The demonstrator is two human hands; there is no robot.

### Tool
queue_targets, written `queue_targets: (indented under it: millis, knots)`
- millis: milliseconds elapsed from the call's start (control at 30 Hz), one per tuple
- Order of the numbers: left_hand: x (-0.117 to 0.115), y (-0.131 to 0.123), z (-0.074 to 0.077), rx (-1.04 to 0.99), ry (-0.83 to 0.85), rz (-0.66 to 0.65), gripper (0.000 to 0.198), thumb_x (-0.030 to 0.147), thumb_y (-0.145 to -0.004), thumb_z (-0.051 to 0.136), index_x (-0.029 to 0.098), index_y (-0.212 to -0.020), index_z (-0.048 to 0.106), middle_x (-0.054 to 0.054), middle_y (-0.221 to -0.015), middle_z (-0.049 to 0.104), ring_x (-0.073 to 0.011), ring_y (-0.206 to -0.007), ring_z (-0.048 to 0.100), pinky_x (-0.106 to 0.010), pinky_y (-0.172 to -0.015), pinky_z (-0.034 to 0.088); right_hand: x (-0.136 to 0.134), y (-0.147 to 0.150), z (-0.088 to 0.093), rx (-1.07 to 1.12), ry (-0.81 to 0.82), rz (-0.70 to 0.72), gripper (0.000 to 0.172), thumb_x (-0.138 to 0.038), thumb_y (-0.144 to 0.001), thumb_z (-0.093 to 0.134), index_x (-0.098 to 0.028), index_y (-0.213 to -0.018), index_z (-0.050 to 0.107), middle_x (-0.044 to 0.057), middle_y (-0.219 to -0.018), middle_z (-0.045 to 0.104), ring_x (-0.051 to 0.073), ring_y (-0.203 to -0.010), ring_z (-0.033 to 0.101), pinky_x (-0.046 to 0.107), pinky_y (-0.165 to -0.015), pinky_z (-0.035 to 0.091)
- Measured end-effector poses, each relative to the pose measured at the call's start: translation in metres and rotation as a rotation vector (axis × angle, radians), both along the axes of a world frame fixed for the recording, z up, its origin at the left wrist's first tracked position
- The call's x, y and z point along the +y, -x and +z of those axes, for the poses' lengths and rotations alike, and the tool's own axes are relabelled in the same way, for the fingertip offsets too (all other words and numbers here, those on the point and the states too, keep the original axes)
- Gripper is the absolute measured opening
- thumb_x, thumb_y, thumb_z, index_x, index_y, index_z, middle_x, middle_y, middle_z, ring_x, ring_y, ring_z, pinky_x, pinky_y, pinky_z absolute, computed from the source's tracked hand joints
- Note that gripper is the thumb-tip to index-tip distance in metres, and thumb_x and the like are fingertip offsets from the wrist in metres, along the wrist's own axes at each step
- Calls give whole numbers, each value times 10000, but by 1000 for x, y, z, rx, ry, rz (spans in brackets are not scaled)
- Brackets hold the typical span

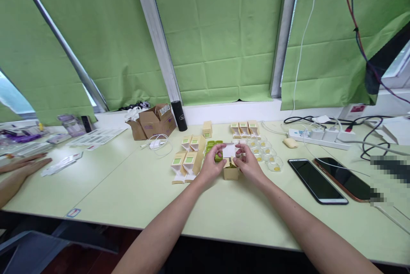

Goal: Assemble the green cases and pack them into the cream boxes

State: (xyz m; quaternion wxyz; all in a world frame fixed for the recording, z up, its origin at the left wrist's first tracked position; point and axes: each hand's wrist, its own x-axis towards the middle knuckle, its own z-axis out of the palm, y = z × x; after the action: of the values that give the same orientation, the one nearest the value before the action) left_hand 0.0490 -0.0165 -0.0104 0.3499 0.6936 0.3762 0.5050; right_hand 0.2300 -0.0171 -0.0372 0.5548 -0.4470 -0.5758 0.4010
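My left hand (211,163) and my right hand (250,164) grip a small tan cardboard box (231,175) from both sides, near the middle of the table. Its white-lined flap (228,151) stands up between my fingers, and the thumbs press at the top edge. Left of my hands stand several similar boxes (189,160) with their ends open. Partly hidden behind my left hand are green pieces (209,145). Clear plastic cups (268,152) with yellow bits inside lie just right of my right hand. Three more open boxes (244,130) sit farther back, near a single box (207,129).
A brown carton (156,123) and black bottle (179,116) stand at the back left. Two phones (317,182) lie right, before a power strip (320,137) with tangled cables. Another person's hands (30,165) rest at far left.
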Motion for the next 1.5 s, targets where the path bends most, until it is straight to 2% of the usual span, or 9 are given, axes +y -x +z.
queue_targets:
  millis: [267, 567, 700, 867, 1000, 1167, 1333, 1500]
  knots:
    - [1, -2, -2, -17, -31, 7, 459, 140, -778, 704, 202, -1225, 619, -90, -1168, 665, -216, -996, 567, -350, -931, 451, 2, 1, -5, -23, -14, -17, 536, -404, -768, 675, -244, -1266, 555, 5, -1045, 553, 124, -665, 564, 283, -597, 480]
    - [-1, -2, -5, -59, -2, 11, 432, 158, -776, 707, 238, -1125, 467, -14, -1028, 567, -162, -913, 537, -310, -893, 436, 1, 1, -2, -41, -4, -14, 578, -440, -739, 678, -235, -1264, 548, 0, -1038, 541, 116, -645, 546, 307, -627, 476]
    - [-2, -2, -3, -43, -23, 15, 408, 146, -776, 699, 231, -1125, 505, -20, -1020, 580, -174, -932, 547, -315, -902, 441, 1, 0, -1, -63, -5, -18, 583, -448, -740, 664, -232, -1270, 548, 4, -1052, 536, 121, -660, 559, 320, -651, 483]
    - [-2, -1, 0, 18, -56, 23, 261, 157, -804, 679, 205, -1048, 601, -30, -965, 609, -198, -931, 560, -325, -891, 444, 1, 0, -2, -83, -25, -21, 565, -438, -760, 650, -230, -1277, 553, 12, -1064, 546, 128, -677, 571, 334, -679, 497]
    - [-2, 0, 0, 68, -67, 6, 123, 172, -839, 660, 195, -957, 639, -58, -1004, 683, -213, -963, 591, -333, -895, 446, 2, 0, -2, -91, -26, -10, 565, -439, -766, 659, -229, -1279, 552, 22, -1064, 557, 139, -679, 570, 328, -660, 490]
    - [-1, 0, -1, 69, -76, 8, 128, 140, -808, 669, 202, -912, 628, -65, -1036, 729, -219, -983, 623, -335, -899, 454, 1, -1, -2, -99, -35, -20, 540, -399, -744, 659, -227, -1249, 577, 32, -1085, 560, 130, -659, 555, 319, -643, 477]
    - [-2, 0, 0, 64, -71, 6, 119, 141, -806, 673, 200, -900, 634, -66, -1033, 736, -220, -980, 634, -336, -900, 461, 0, -1, 2, -107, -111, -61, 435, -340, -741, 647, -218, -1159, 640, 44, -1050, 612, 152, -669, 571, 332, -655, 495]
    - [-3, -1, 1, 61, -71, 3, 113, 141, -816, 663, 195, -914, 650, -61, -998, 726, -213, -965, 630, -327, -894, 468, -4, -4, 11, -101, -198, -128, 228, -316, -781, 604, -215, -967, 688, 74, -1030, 697, 201, -747, 632, 345, -670, 519]
